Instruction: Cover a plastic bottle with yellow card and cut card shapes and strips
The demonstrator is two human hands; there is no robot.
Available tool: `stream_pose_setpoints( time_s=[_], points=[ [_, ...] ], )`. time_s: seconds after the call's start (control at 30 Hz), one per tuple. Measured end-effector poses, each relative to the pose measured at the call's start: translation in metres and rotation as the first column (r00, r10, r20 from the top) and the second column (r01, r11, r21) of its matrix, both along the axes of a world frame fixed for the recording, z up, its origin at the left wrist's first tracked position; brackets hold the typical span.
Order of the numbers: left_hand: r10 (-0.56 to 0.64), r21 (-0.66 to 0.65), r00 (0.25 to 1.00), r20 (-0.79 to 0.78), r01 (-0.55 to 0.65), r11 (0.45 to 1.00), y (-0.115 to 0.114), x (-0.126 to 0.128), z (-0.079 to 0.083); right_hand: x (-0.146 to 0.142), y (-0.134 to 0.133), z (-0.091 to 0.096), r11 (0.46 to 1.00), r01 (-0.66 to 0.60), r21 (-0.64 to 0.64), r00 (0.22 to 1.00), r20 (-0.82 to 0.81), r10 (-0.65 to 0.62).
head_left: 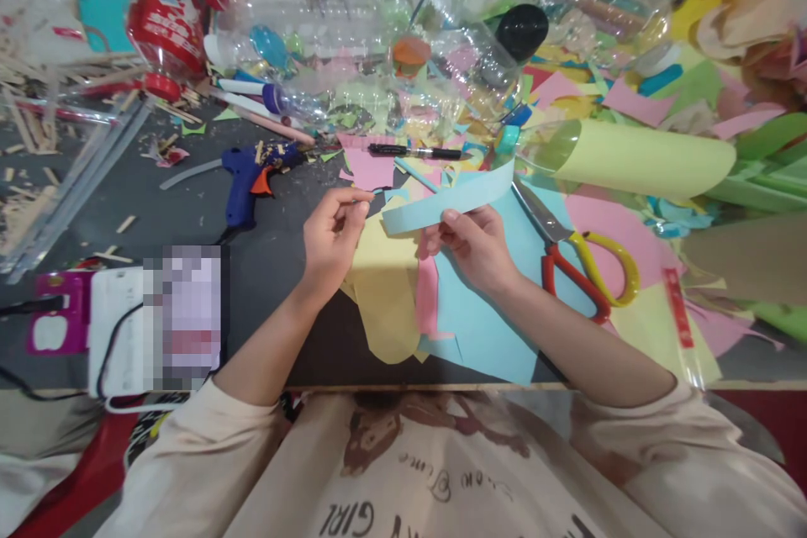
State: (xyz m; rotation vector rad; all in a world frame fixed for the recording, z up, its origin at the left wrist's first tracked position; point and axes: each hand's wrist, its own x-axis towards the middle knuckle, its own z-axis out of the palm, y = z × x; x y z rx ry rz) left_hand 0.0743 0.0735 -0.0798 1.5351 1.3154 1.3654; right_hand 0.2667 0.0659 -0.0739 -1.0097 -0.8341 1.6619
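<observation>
My right hand point(474, 242) pinches a long light blue paper strip point(449, 200), held level above the table. My left hand point(332, 234) is raised beside the strip's left end, thumb and fingers pinched near its tip; whether they touch the strip I cannot tell. Below both hands lie yellow paper point(384, 286), a pink strip point(427, 296) and a light blue sheet point(488, 319).
Red and yellow scissors point(577, 265) lie right of my right hand. A blue glue gun point(249, 178) and a black pen point(413, 152) sit farther back. A rolled yellow-green sheet point(636, 158), clear plastic bottles point(353, 8), paper scraps and wooden sticks point(38, 113) crowd the dark table point(265, 269).
</observation>
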Motion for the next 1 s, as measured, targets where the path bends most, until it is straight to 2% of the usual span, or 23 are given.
stream_pose_setpoints(
  time_s=[0.07, 0.13, 0.23, 0.33, 0.4, 0.5, 0.6, 0.73, 0.9, 1.0],
  points=[
    [0.000, 0.020, 1.000, -0.001, 0.000, 1.000, 0.000, 0.000, -0.003, 0.000, 0.000, 0.000, 1.000, -0.002, 0.003, 1.000, 0.004, 0.002],
    [-0.070, 0.000, 0.997, 0.014, 0.070, 0.998, 0.000, 0.001, -0.004, -0.001, 0.000, 0.001, 1.000, -0.004, 0.009, 1.000, -0.005, 0.004],
    [-0.228, -0.161, 0.971, 0.069, 0.236, 0.958, -0.001, 0.003, -0.001, -0.001, -0.001, 0.001, 1.000, -0.018, 0.024, 1.000, 0.002, 0.018],
    [-0.226, -0.262, 0.966, 0.125, 0.252, 0.932, -0.003, 0.004, 0.005, 0.000, -0.003, -0.001, 1.000, -0.002, 0.030, 0.999, 0.044, 0.000],
    [-0.198, -0.252, 0.971, 0.136, 0.227, 0.941, -0.004, 0.004, 0.007, 0.001, -0.006, -0.002, 0.999, 0.020, 0.027, 0.997, 0.075, -0.022],
    [-0.243, -0.239, 0.959, 0.145, 0.272, 0.932, -0.004, 0.001, 0.009, 0.002, -0.008, -0.003, 0.999, 0.039, 0.026, 0.995, 0.094, -0.041],
    [-0.273, -0.231, 0.945, 0.181, 0.310, 0.922, -0.005, -0.003, 0.007, 0.004, -0.010, -0.003, 0.998, -0.048, 0.050, 0.994, 0.102, 0.043],
    [-0.211, -0.224, 0.940, 0.268, 0.273, 0.935, -0.005, -0.003, 0.003, 0.006, -0.010, -0.001, 0.982, -0.177, 0.068, 0.958, 0.241, 0.156],
    [-0.278, -0.109, 0.848, 0.451, 0.361, 0.926, -0.008, 0.005, 0.010, 0.006, -0.010, 0.007, 0.978, -0.201, 0.061, 0.907, 0.390, 0.162],
    [-0.298, -0.106, 0.825, 0.480, 0.392, 0.914, -0.013, 0.006, 0.015, 0.005, -0.009, 0.009, 0.976, -0.208, 0.070, 0.893, 0.420, 0.161]
  ],
)
